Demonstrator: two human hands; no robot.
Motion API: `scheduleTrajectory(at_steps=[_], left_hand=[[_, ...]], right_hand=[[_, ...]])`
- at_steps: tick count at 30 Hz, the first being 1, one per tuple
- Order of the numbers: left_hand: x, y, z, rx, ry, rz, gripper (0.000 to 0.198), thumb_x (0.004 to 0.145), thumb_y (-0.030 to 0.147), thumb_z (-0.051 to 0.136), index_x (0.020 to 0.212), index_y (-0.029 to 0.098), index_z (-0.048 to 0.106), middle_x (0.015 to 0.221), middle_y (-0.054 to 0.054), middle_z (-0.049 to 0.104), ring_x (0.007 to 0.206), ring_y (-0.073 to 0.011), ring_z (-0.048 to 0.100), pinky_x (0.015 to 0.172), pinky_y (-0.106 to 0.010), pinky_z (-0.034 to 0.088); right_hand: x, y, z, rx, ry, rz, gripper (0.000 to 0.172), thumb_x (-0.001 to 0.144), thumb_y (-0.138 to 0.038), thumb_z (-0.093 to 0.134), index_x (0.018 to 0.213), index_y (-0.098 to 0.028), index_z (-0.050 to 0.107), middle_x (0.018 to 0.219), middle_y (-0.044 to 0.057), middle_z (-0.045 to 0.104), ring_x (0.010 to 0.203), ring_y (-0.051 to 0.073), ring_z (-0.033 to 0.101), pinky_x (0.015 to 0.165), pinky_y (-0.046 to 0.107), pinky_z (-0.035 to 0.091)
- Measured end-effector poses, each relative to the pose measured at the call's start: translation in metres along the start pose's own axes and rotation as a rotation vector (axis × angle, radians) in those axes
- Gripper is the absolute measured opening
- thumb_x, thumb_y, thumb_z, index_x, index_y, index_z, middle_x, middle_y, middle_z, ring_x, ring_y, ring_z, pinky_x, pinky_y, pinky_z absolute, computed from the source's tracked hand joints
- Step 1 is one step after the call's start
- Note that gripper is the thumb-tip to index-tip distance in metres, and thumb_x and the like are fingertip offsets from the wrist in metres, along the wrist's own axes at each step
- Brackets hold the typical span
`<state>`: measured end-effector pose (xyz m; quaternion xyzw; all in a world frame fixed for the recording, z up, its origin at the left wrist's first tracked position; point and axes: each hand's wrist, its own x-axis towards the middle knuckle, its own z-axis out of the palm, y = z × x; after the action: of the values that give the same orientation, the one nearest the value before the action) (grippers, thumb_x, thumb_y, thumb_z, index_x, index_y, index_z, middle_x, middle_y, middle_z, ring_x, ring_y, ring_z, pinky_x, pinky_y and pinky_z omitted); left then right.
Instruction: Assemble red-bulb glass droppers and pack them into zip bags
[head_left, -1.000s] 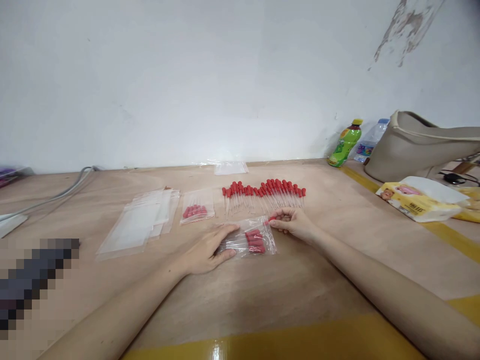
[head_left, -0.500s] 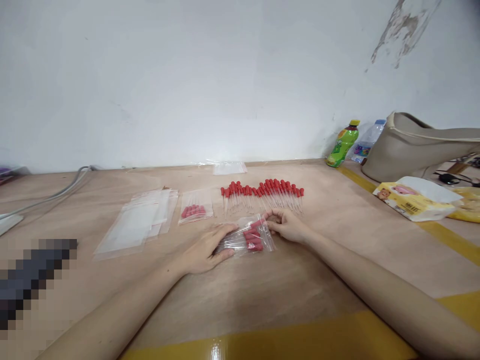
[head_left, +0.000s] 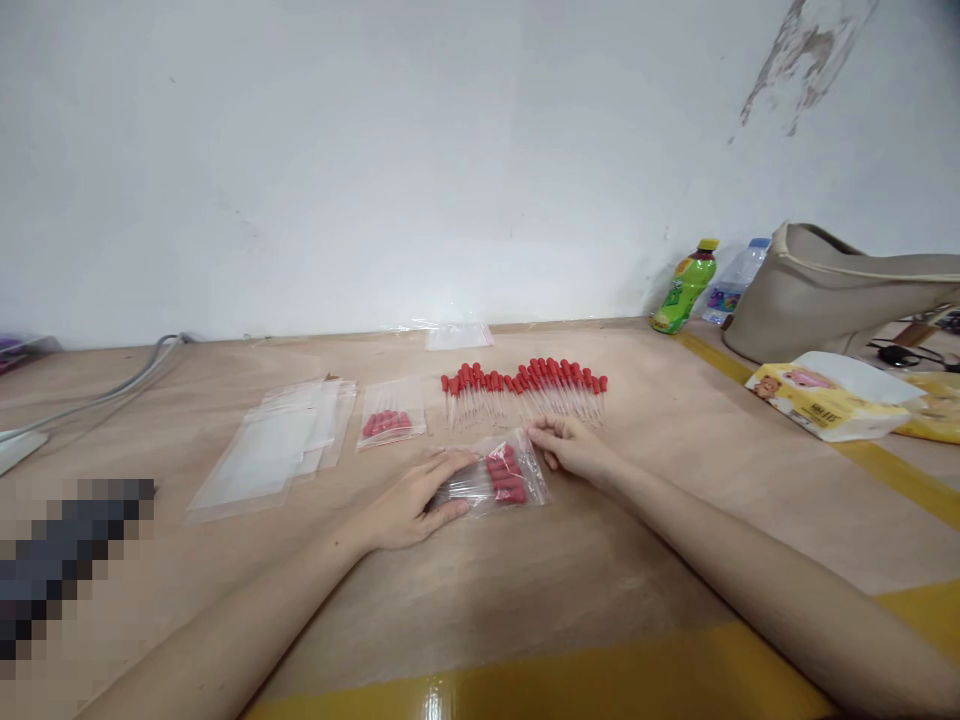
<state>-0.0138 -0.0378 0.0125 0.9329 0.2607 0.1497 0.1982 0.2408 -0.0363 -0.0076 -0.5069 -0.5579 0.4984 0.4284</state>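
Observation:
A clear zip bag (head_left: 529,478) lies flat, holding several droppers with red rubber bulbs (head_left: 507,475) stacked at its right end. My left hand (head_left: 416,500) is around the bag's left end, fingers along the far edge and thumb along the near one. At the far right corner, the fingers of my right hand (head_left: 562,443) are pinched together at the bag's rim. Behind the hands, loose droppers (head_left: 555,375) lie in a row, red bulbs away from me. A second zip bag (head_left: 391,410) with red-bulbed droppers lies to the left.
Flat clear bags (head_left: 255,455) overlap on the left, and another plastic bag (head_left: 459,337) lies by the wall. At right are a green bottle (head_left: 684,290), a water bottle (head_left: 739,280), a beige bag (head_left: 810,300) and a tissue pack (head_left: 817,400). A cable (head_left: 142,365) runs at left.
The uppermost dropper, slanting out of the bag's mouth at my right fingers before, now lies inside with the others. My right hand has shifted slightly; my left hand stays nearly in place.

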Motion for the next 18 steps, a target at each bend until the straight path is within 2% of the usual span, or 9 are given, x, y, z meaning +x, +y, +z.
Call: scheduleTrajectory(at_steps=[2,4,6,8,11,13,16,17,18], left_hand=[[0.0,0.0,0.0,-0.005,0.004,0.007,0.048,0.086,0.034,0.044,0.131,0.024,0.033,0.129,-0.008,0.046,0.116,-0.0235,0.043,0.097,-0.043,0.035],[0.001,0.0,0.0,-0.011,0.006,0.008,0.048,0.086,0.034,0.045,0.131,0.023,0.033,0.129,-0.008,0.046,0.116,-0.0236,0.043,0.097,-0.043,0.035],[0.001,-0.001,0.0,-0.019,0.01,0.009,0.048,0.086,0.034,0.045,0.131,0.023,0.033,0.13,-0.008,0.046,0.117,-0.0236,0.043,0.098,-0.043,0.035],[0.0,-0.002,0.001,-0.038,0.014,0.013,0.05,0.085,0.033,0.046,0.132,0.024,0.032,0.13,-0.008,0.045,0.117,-0.0232,0.043,0.098,-0.042,0.035],[-0.001,-0.004,0.001,-0.063,0.04,0.023,0.049,0.085,0.033,0.047,0.131,0.026,0.034,0.132,-0.006,0.043,0.119,-0.0222,0.041,0.099,-0.04,0.034],[-0.002,-0.005,0.001,-0.046,0.154,0.001,0.044,0.084,0.033,0.047,0.127,0.026,0.04,0.131,-0.007,0.043,0.119,-0.0227,0.041,0.099,-0.04,0.034],[-0.004,-0.005,0.003,-0.032,0.406,-0.123,0.035,0.083,0.036,0.049,0.114,0.021,0.05,0.105,-0.008,0.056,0.099,-0.0215,0.052,0.085,-0.037,0.043],[-0.005,-0.003,0.005,-0.067,0.433,-0.169,0.034,0.083,0.037,0.048,0.113,0.02,0.05,0.09,-0.006,0.057,0.086,-0.019,0.055,0.077,-0.034,0.046],[-0.005,-0.001,0.007,-0.128,0.411,-0.206,0.035,0.084,0.038,0.047,0.114,0.019,0.048,0.078,-0.003,0.056,0.073,-0.0162,0.055,0.068,-0.031,0.047]], right_hand=[[-0.003,-0.005,-0.004,0.011,0.033,0.084,0.031,0.07,-0.048,0.058,0.079,-0.018,0.055,0.063,-0.002,0.062,0.032,0.002,0.037,0.029,0.014,0.022],[-0.007,-0.007,-0.003,-0.012,-0.068,0.118,0.032,0.068,-0.046,0.062,0.078,-0.017,0.057,0.063,-0.002,0.061,0.033,0.002,0.038,0.029,0.014,0.02],[-0.01,-0.008,0.002,-0.022,-0.218,0.098,0.029,0.063,-0.041,0.068,0.076,-0.016,0.06,0.059,-0.002,0.06,0.038,0.003,0.042,0.032,0.013,0.024],[-0.012,-0.007,0.006,0.025,-0.286,0.076,0.027,0.062,-0.038,0.069,0.075,-0.016,0.061,0.059,-0.003,0.06,0.044,0.006,0.049,0.037,0.014,0.032],[-0.014,-0.006,0.009,0.208,-0.273,0.084,0.027,0.065,-0.038,0.068,0.079,-0.016,0.061,0.066,-0.001,0.063,0.057,0.01,0.058,0.051,0.019,0.044],[-0.015,-0.006,0.008,0.365,-0.247,0.09,0.028,0.065,-0.036,0.068,0.083,-0.016,0.06,0.072,0.001,0.064,0.064,0.012,0.06,0.059,0.025,0.048],[-0.015,-0.007,0.007,0.535,-0.145,0.057,0.025,0.066,-0.031,0.068,0.084,-0.017,0.059,0.077,0.002,0.066,0.065,0.013,0.062,0.064,0.029,0.05],[-0.015,-0.007,0.007,0.567,-0.114,0.036,0.025,0.066,-0.03,0.068,0.085,-0.017,0.058,0.078,0.002,0.066,0.068,0.014,0.063,0.066,0.029,0.05],[-0.015,-0.008,0.008,0.591,-0.095,0.015,0.025,0.067,-0.03,0.068,0.086,-0.018,0.058,0.082,0.003,0.066,0.072,0.015,0.063,0.069,0.031,0.05]])
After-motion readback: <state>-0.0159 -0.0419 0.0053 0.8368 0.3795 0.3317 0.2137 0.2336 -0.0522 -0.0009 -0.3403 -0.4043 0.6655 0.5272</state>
